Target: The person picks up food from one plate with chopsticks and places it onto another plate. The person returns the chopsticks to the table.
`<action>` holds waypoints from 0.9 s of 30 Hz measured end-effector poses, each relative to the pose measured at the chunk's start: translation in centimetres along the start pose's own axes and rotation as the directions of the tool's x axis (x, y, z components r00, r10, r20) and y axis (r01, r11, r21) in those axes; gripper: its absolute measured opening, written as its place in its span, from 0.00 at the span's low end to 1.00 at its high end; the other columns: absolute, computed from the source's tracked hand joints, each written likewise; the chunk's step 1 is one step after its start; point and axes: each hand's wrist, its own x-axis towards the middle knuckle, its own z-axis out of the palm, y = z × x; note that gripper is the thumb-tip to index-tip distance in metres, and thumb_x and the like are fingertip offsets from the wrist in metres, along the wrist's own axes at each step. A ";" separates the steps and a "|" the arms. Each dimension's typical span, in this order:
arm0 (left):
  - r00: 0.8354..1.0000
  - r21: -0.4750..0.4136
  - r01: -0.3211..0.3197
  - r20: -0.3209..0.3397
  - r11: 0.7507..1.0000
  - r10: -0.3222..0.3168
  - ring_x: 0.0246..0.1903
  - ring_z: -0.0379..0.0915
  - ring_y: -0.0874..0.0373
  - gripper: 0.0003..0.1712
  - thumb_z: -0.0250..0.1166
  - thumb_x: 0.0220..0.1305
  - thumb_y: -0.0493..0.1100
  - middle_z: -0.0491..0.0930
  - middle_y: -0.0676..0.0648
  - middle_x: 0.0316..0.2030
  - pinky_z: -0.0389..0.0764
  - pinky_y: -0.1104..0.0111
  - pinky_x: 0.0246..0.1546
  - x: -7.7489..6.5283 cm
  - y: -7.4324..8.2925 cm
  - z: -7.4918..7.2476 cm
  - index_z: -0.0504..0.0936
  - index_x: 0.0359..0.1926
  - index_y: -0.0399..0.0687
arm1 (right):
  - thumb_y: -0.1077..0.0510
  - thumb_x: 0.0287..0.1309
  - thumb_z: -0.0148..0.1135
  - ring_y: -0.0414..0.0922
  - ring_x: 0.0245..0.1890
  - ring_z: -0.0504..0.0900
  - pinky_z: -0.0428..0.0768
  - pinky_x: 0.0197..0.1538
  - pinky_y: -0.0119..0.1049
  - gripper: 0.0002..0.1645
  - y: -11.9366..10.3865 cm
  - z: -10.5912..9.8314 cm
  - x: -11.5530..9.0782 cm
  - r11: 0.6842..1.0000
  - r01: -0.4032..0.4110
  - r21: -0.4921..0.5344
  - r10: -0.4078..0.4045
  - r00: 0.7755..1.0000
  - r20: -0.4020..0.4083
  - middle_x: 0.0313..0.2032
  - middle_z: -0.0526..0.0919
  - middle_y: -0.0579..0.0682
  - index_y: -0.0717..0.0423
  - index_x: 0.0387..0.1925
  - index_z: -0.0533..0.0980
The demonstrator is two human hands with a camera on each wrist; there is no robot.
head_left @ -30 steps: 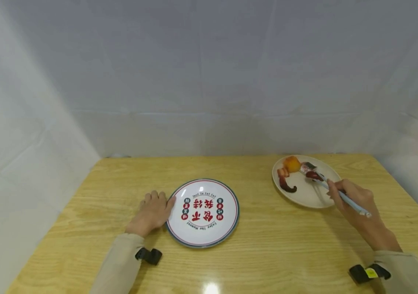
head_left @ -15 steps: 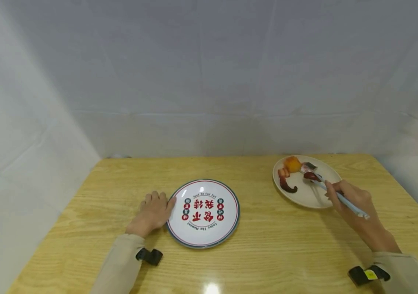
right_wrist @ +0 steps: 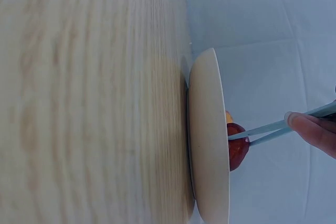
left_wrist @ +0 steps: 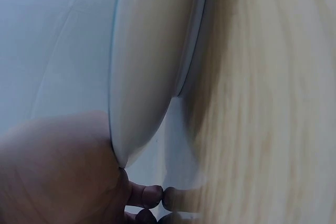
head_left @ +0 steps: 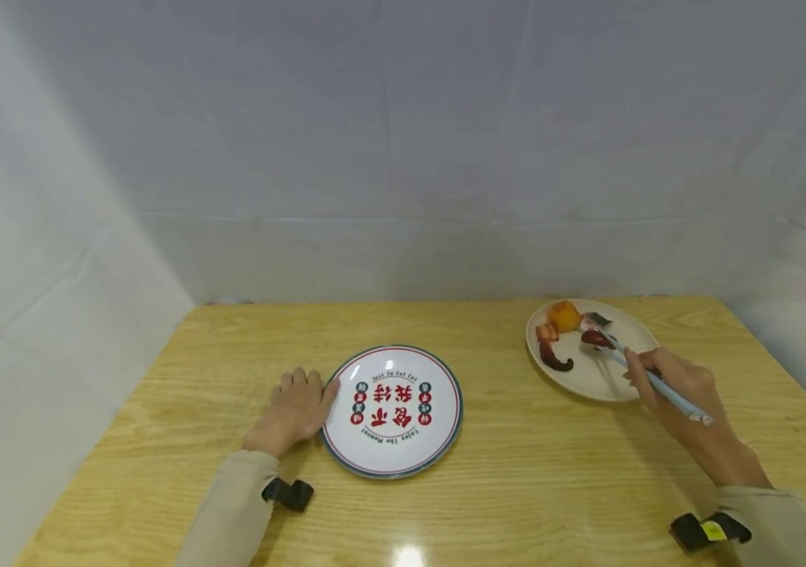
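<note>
On the right in the head view, my right hand (head_left: 689,402) holds light-blue chopsticks (head_left: 665,386). Their tips are at a shiny dark-red piece of food (head_left: 596,339), one on either side of it in the right wrist view. This piece is over the cream plate (head_left: 626,382), which also bears an orange-yellow piece (head_left: 563,316), a dark curled piece (head_left: 552,358) with a reddish block at its end, and a dark-and-pale piece (head_left: 596,320). My left hand (head_left: 293,413) rests beside the white plate (head_left: 403,453) with red characters, thumb on its rim and fingertips down at the table.
Both plates stand on a pale wooden table (head_left: 509,504), the patterned one in the middle and the cream one at the back right. White sheeting (head_left: 389,157) hangs behind the table and along both sides. A black strap device sits on each wrist.
The chopstick tips and the dark-red piece have shifted slightly left over the cream plate, with my right fingers following a little. My left hand and the white plate stay in place.
</note>
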 end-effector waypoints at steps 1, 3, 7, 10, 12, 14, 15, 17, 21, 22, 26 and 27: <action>1.000 -0.002 0.001 0.001 1.000 -0.001 0.47 0.61 0.38 0.29 0.39 0.76 0.53 0.65 0.31 0.44 0.63 0.43 0.54 0.0 0.0 0.0 0.68 0.51 0.27 | 0.45 0.71 0.48 0.32 0.09 0.61 0.55 0.12 0.23 0.29 -0.1 0.0 0.1 1.000 0.003 0.002 -0.003 1.000 0.000 0.16 0.78 0.51 0.62 0.20 0.73; 1.000 -0.004 0.000 0.001 1.000 0.000 0.48 0.61 0.37 0.30 0.39 0.76 0.53 0.65 0.31 0.45 0.62 0.42 0.55 0.0 -0.1 0.0 0.68 0.52 0.26 | 0.45 0.71 0.48 0.32 0.09 0.61 0.55 0.12 0.24 0.29 -0.2 0.0 0.1 1.000 0.007 0.004 -0.007 1.000 -0.002 0.15 0.78 0.51 0.62 0.20 0.73; 1.000 -0.008 -0.002 0.002 1.000 0.002 0.49 0.61 0.37 0.31 0.38 0.76 0.53 0.65 0.30 0.46 0.62 0.42 0.56 -0.1 0.0 0.0 0.68 0.53 0.26 | 0.46 0.71 0.48 0.31 0.10 0.59 0.54 0.12 0.23 0.29 -0.4 0.0 0.2 1.000 0.009 0.013 -0.009 1.000 -0.003 0.15 0.78 0.51 0.62 0.20 0.73; 1.000 -0.011 -0.004 0.004 1.000 0.004 0.49 0.60 0.36 0.31 0.39 0.76 0.53 0.65 0.30 0.46 0.62 0.42 0.56 -0.2 0.1 -0.1 0.67 0.53 0.25 | 0.46 0.71 0.48 0.32 0.09 0.62 0.55 0.13 0.23 0.29 -0.5 0.0 0.4 1.000 0.010 0.015 -0.010 1.000 -0.005 0.15 0.78 0.52 0.63 0.20 0.73; 1.000 -0.013 -0.005 0.006 1.000 0.005 0.49 0.60 0.36 0.31 0.39 0.76 0.53 0.65 0.30 0.46 0.62 0.42 0.55 -0.1 0.0 -0.1 0.67 0.52 0.25 | 0.46 0.71 0.48 0.34 0.09 0.64 0.56 0.13 0.23 0.29 -0.6 0.1 0.5 1.000 0.012 0.015 -0.012 1.000 -0.006 0.16 0.79 0.52 0.63 0.21 0.74; 1.000 -0.016 -0.003 0.007 1.000 0.003 0.48 0.60 0.37 0.30 0.39 0.76 0.53 0.65 0.31 0.45 0.62 0.42 0.55 -0.1 0.0 -0.1 0.67 0.52 0.25 | 0.46 0.71 0.49 0.36 0.09 0.66 0.56 0.13 0.24 0.29 -0.6 0.2 0.6 1.000 0.012 0.016 -0.012 1.000 -0.006 0.16 0.79 0.52 0.64 0.21 0.74; 1.000 -0.015 -0.002 0.009 1.000 0.002 0.48 0.60 0.37 0.30 0.38 0.76 0.53 0.65 0.31 0.44 0.62 0.42 0.55 -0.1 0.0 -0.1 0.67 0.52 0.26 | 0.46 0.71 0.49 0.36 0.09 0.66 0.56 0.13 0.24 0.29 -0.6 0.2 0.7 1.000 0.013 0.015 -0.012 1.000 -0.007 0.16 0.79 0.52 0.64 0.21 0.74; 1.000 -0.012 0.002 0.009 1.000 -0.002 0.48 0.60 0.38 0.31 0.38 0.76 0.53 0.65 0.31 0.44 0.62 0.43 0.55 0.0 -0.1 -0.1 0.67 0.52 0.26 | 0.47 0.71 0.49 0.36 0.09 0.66 0.56 0.13 0.24 0.29 -0.7 0.4 0.9 1.000 0.013 0.016 -0.013 1.000 -0.006 0.17 0.79 0.53 0.64 0.21 0.75; 1.000 -0.006 0.007 0.013 1.000 -0.007 0.48 0.60 0.38 0.31 0.38 0.76 0.54 0.65 0.31 0.45 0.62 0.43 0.55 0.0 -0.2 -0.1 0.67 0.54 0.25 | 0.47 0.71 0.50 0.36 0.09 0.66 0.56 0.13 0.24 0.28 -0.8 0.6 1.1 0.999 0.021 0.030 -0.021 1.000 -0.015 0.16 0.79 0.52 0.63 0.20 0.74; 1.000 -0.005 0.008 0.015 1.000 -0.008 0.48 0.60 0.37 0.31 0.38 0.76 0.54 0.64 0.31 0.45 0.62 0.43 0.55 0.0 -0.2 -0.1 0.67 0.54 0.25 | 0.47 0.71 0.50 0.36 0.09 0.66 0.56 0.13 0.24 0.28 -0.8 0.6 1.1 0.999 0.023 0.033 -0.023 1.000 -0.017 0.16 0.79 0.52 0.63 0.20 0.74; 1.000 -0.006 0.007 0.016 1.000 -0.007 0.48 0.60 0.37 0.31 0.38 0.76 0.54 0.64 0.31 0.45 0.62 0.43 0.55 0.0 -0.1 0.0 0.67 0.54 0.25 | 0.46 0.70 0.50 0.37 0.09 0.66 0.57 0.13 0.25 0.28 -1.0 0.7 1.1 0.999 0.023 0.028 -0.022 1.000 -0.018 0.16 0.79 0.51 0.62 0.21 0.74; 1.000 -0.007 0.007 0.017 1.000 -0.007 0.48 0.60 0.38 0.31 0.38 0.76 0.54 0.64 0.31 0.45 0.62 0.43 0.55 0.0 -0.1 0.0 0.67 0.54 0.25 | 0.46 0.70 0.50 0.37 0.09 0.66 0.58 0.13 0.25 0.28 -1.0 0.8 1.1 0.999 0.021 0.026 -0.021 1.000 -0.019 0.16 0.80 0.51 0.62 0.21 0.74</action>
